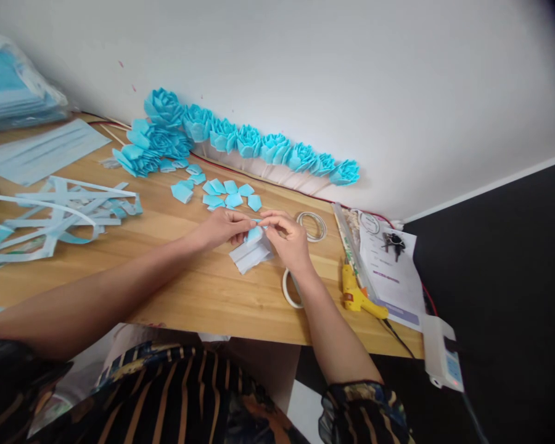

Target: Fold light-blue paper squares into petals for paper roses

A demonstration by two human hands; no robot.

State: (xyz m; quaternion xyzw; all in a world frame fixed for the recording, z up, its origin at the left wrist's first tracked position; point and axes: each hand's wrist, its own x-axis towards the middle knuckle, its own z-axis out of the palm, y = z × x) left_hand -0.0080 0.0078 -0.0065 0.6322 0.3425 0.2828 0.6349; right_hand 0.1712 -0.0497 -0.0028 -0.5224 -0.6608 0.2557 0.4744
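Observation:
Fingertips of my left hand point(225, 228) and my right hand point(285, 237) meet above the wooden table point(203, 271), both pinched on a small blue fabric petal point(253, 234). My fingers hide much of it. Pale, thin fabric pieces point(251, 255) lie just beneath my hands. Cut blue petals point(234, 200) are spread on the table just beyond my left hand. A roll of tape point(288, 288) lies partly behind my right wrist, and another tape roll point(312, 227) rests to the right of that hand.
Blue fabric roses point(248, 142) on sticks lean along the wall, with more roses point(152, 145) heaped at their left. Cut strips point(69, 216), a flat face mask point(46, 151) and a bagged mask stack point(13, 86) occupy the left. A yellow glue gun point(358, 295), papers point(391, 271) and keys point(394, 243) lie right.

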